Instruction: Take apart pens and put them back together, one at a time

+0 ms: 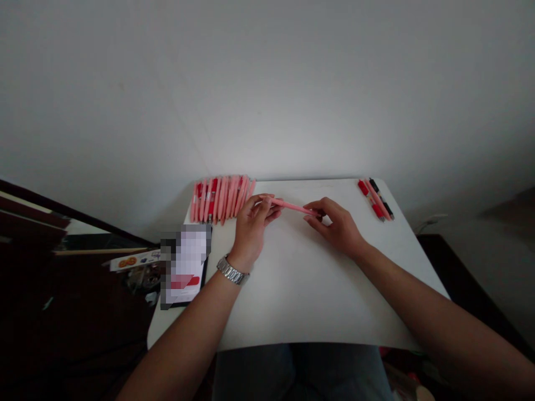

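Observation:
Both hands hold one pink pen (292, 207) level above the white table (301, 289). My left hand (252, 225), with a metal watch on the wrist, is closed round the pen's left end. The fingers of my right hand (336, 225) pinch its right end. A row of several pink and red pens (220, 199) lies at the table's far left, just behind my left hand.
A few red, pink and black pens (376, 199) lie at the far right corner. A phone or card with a blurred face (186, 266) lies on the table's left edge. A grey wall stands behind; dark clutter sits on the floor at left.

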Demonstrator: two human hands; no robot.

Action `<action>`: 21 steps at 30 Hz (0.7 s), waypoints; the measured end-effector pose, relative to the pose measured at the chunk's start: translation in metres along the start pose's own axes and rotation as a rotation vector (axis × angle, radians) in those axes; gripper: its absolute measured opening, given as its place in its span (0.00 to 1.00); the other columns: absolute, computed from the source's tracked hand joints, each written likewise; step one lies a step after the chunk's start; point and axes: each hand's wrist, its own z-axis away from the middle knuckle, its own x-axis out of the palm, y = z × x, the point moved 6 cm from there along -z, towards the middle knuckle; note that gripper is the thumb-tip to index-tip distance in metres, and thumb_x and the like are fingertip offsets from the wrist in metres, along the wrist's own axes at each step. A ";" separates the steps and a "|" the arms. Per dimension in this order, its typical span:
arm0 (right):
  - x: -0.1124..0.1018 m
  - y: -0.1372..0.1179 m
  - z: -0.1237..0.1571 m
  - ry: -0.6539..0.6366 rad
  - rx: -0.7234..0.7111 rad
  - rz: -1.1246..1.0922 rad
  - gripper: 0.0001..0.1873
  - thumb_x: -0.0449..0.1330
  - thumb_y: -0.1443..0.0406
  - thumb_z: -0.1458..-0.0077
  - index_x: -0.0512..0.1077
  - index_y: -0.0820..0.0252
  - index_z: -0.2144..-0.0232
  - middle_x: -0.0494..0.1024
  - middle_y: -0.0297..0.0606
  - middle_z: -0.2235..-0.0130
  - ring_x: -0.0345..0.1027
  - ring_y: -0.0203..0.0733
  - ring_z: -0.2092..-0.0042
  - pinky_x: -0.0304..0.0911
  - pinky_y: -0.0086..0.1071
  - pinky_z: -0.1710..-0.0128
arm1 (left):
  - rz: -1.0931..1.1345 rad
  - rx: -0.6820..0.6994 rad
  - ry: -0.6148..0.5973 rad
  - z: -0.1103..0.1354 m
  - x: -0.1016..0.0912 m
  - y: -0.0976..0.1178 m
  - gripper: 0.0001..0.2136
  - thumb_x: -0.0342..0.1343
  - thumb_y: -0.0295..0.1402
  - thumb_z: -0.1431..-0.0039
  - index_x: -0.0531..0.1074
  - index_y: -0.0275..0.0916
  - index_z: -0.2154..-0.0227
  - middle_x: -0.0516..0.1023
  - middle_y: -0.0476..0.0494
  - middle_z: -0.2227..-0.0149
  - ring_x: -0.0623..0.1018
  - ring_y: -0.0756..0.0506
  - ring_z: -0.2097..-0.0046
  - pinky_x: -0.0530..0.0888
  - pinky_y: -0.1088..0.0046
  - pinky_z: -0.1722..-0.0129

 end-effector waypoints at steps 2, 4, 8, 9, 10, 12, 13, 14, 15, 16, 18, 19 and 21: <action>0.000 0.000 0.000 0.001 -0.001 0.007 0.10 0.59 0.57 0.34 0.74 0.55 0.55 0.75 0.39 0.65 0.70 0.42 0.65 0.68 0.36 0.65 | 0.006 0.000 -0.010 0.000 0.001 0.000 0.13 0.65 0.43 0.40 0.77 0.40 0.59 0.84 0.41 0.56 0.83 0.46 0.56 0.79 0.66 0.52; -0.001 -0.001 0.000 -0.004 -0.004 0.003 0.11 0.58 0.57 0.33 0.74 0.56 0.56 0.76 0.39 0.65 0.70 0.43 0.65 0.68 0.36 0.64 | 0.014 -0.004 -0.018 0.000 0.002 0.000 0.13 0.65 0.43 0.40 0.78 0.40 0.58 0.84 0.40 0.55 0.83 0.46 0.55 0.79 0.67 0.51; -0.001 -0.003 -0.001 -0.021 0.005 -0.006 0.13 0.55 0.57 0.31 0.75 0.56 0.58 0.77 0.40 0.66 0.71 0.42 0.66 0.66 0.36 0.65 | 0.020 -0.016 -0.037 0.000 0.004 0.000 0.13 0.65 0.43 0.40 0.78 0.40 0.58 0.83 0.40 0.54 0.83 0.46 0.54 0.79 0.66 0.49; -0.001 -0.003 -0.001 -0.028 0.009 -0.006 0.14 0.54 0.56 0.31 0.75 0.56 0.59 0.77 0.40 0.66 0.71 0.42 0.66 0.66 0.35 0.66 | 0.020 -0.018 -0.046 0.000 0.005 0.000 0.13 0.65 0.43 0.40 0.78 0.40 0.58 0.83 0.40 0.54 0.83 0.46 0.53 0.78 0.66 0.49; -0.001 -0.003 -0.001 -0.034 0.014 -0.006 0.15 0.53 0.56 0.30 0.75 0.57 0.60 0.77 0.39 0.67 0.71 0.42 0.67 0.66 0.35 0.66 | 0.021 -0.018 -0.056 0.001 0.006 0.001 0.14 0.65 0.43 0.40 0.78 0.40 0.58 0.83 0.40 0.54 0.82 0.45 0.53 0.78 0.66 0.49; -0.001 -0.002 -0.001 -0.041 0.025 -0.007 0.16 0.52 0.56 0.30 0.75 0.57 0.62 0.77 0.39 0.69 0.71 0.41 0.68 0.65 0.35 0.66 | 0.020 -0.015 -0.074 0.001 0.007 0.001 0.14 0.65 0.43 0.40 0.79 0.40 0.57 0.83 0.39 0.53 0.82 0.44 0.51 0.78 0.65 0.48; 0.000 -0.002 -0.001 -0.044 0.033 -0.011 0.16 0.51 0.56 0.29 0.75 0.57 0.62 0.77 0.39 0.69 0.71 0.41 0.67 0.65 0.35 0.66 | 0.020 -0.012 -0.076 0.001 0.007 0.002 0.14 0.65 0.43 0.40 0.79 0.40 0.57 0.83 0.39 0.53 0.82 0.44 0.51 0.78 0.65 0.48; 0.000 -0.002 -0.001 -0.047 0.040 -0.017 0.16 0.51 0.56 0.29 0.75 0.58 0.61 0.77 0.39 0.68 0.71 0.41 0.67 0.65 0.34 0.66 | 0.021 -0.010 -0.073 0.001 0.007 0.002 0.14 0.65 0.43 0.40 0.79 0.40 0.57 0.83 0.39 0.53 0.82 0.44 0.51 0.78 0.65 0.48; 0.000 -0.002 0.000 -0.047 0.048 -0.026 0.16 0.51 0.56 0.29 0.75 0.58 0.59 0.78 0.40 0.67 0.72 0.41 0.67 0.66 0.34 0.66 | 0.022 -0.010 -0.070 0.002 0.007 0.002 0.14 0.65 0.42 0.40 0.79 0.39 0.57 0.83 0.39 0.53 0.83 0.44 0.52 0.79 0.65 0.49; 0.000 -0.001 0.000 -0.053 0.056 -0.036 0.15 0.51 0.57 0.29 0.75 0.57 0.55 0.78 0.40 0.65 0.72 0.41 0.66 0.66 0.34 0.66 | 0.024 -0.009 -0.064 0.001 0.007 0.002 0.14 0.65 0.42 0.40 0.78 0.39 0.57 0.83 0.39 0.53 0.83 0.44 0.52 0.79 0.66 0.49; 0.001 0.000 0.001 -0.036 0.065 -0.049 0.15 0.56 0.56 0.32 0.72 0.56 0.48 0.78 0.38 0.64 0.71 0.40 0.66 0.68 0.33 0.65 | 0.028 -0.007 -0.049 0.001 0.005 0.003 0.14 0.66 0.42 0.41 0.78 0.39 0.58 0.83 0.39 0.54 0.83 0.45 0.54 0.79 0.66 0.50; 0.001 0.001 0.002 -0.027 0.061 -0.059 0.17 0.59 0.57 0.34 0.71 0.55 0.46 0.78 0.38 0.63 0.72 0.40 0.65 0.70 0.34 0.63 | 0.029 -0.006 -0.040 0.001 0.005 0.003 0.14 0.66 0.42 0.41 0.78 0.39 0.58 0.83 0.39 0.54 0.83 0.45 0.54 0.80 0.67 0.51; 0.002 0.004 0.002 -0.001 0.055 -0.082 0.21 0.63 0.57 0.38 0.69 0.53 0.45 0.78 0.36 0.62 0.72 0.40 0.65 0.71 0.34 0.62 | 0.031 -0.005 -0.019 0.001 0.003 0.002 0.14 0.67 0.42 0.42 0.78 0.39 0.58 0.84 0.40 0.55 0.83 0.46 0.56 0.80 0.67 0.52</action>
